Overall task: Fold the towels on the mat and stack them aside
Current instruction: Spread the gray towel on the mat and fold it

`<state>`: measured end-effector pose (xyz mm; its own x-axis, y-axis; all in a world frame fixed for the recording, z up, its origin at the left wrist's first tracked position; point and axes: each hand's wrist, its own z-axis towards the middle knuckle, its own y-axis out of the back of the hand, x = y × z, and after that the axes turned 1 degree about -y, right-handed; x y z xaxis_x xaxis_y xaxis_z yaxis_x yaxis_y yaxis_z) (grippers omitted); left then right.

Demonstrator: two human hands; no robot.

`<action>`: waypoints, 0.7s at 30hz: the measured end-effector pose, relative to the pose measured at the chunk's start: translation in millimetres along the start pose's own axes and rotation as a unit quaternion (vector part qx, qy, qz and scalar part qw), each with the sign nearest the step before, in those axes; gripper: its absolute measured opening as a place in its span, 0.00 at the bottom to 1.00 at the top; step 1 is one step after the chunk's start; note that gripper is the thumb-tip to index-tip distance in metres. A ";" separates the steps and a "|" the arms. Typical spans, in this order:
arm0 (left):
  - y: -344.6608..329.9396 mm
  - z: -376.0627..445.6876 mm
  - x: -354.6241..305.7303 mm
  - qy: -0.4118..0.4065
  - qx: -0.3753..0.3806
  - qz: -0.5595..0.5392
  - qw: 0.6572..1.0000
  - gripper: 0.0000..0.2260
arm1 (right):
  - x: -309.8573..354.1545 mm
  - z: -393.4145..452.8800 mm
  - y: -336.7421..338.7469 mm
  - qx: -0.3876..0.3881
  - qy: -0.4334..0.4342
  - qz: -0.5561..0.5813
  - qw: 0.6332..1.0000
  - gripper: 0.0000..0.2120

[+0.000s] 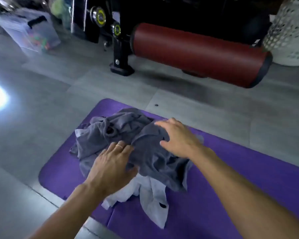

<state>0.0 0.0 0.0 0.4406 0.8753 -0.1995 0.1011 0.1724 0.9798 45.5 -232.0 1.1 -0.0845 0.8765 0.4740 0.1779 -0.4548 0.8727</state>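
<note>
A: Early doors here. The towels (128, 144) are one crumpled heap in the middle of the frame, on the near end of the purple mat (248, 178). Dark grey ones on top, a paler one (152, 195) spilling out toward the bottom centre. Nothing folded that I can see, and no stack anywhere

B: So the whole job's ahead, I'd say: pick one out, spread it, fold it, set it aside, repeat

A: Left hand (110, 166) is down on the lower left of the pile, palm flat, fingers fairly straight and a little spread, pressing the grey cloth. A ring shows on one finger

B: Is it gripping anything?

A: Doesn't look it; the fingertips reach a fold, but whether they pinch it I cannot tell. Right hand (178, 138) sits on the upper right of the heap, fingers stretched out and apart, thumb splayed toward the centre, resting on the cloth

B: And beyond the mat?

A: Grey floor, a dark red cylindrical pad (197, 52) across the upper middle, a white perforated basket (290, 31) in the upper right corner
</note>
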 end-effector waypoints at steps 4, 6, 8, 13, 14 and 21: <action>-38.5 17.0 13.0 -0.005 -0.030 0.052 0.998 0.34 | -4.9 32.4 -48.3 0.056 0.092 -0.139 0.984 0.36; -51.1 22.9 17.8 0.000 -0.045 0.043 0.998 0.38 | -7.1 45.5 -65.2 0.018 0.124 -0.131 0.983 0.23; -56.8 25.4 18.6 0.025 -0.048 -0.001 0.999 0.45 | -15.0 48.5 -70.2 -0.031 0.122 0.029 0.992 0.13; -29.2 58.2 -15.0 0.015 -0.068 -0.089 0.994 0.55 | -26.3 32.4 -0.9 -0.131 -0.057 0.425 0.894 0.10; -23.4 68.7 -23.1 0.016 -0.057 -0.077 0.995 0.54 | -26.7 27.6 18.8 -0.147 -0.066 0.448 0.880 0.09; -21.9 123.3 -60.9 -0.020 -0.049 -0.010 0.999 0.12 | -66.9 -17.6 133.2 -0.248 -0.144 0.414 0.864 0.10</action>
<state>81.0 -112.8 -10.9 0.4743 0.8529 -0.2180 0.0243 0.2348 0.9717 57.6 -354.0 87.7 0.1306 0.1885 0.9733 -0.3867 -0.8943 0.2251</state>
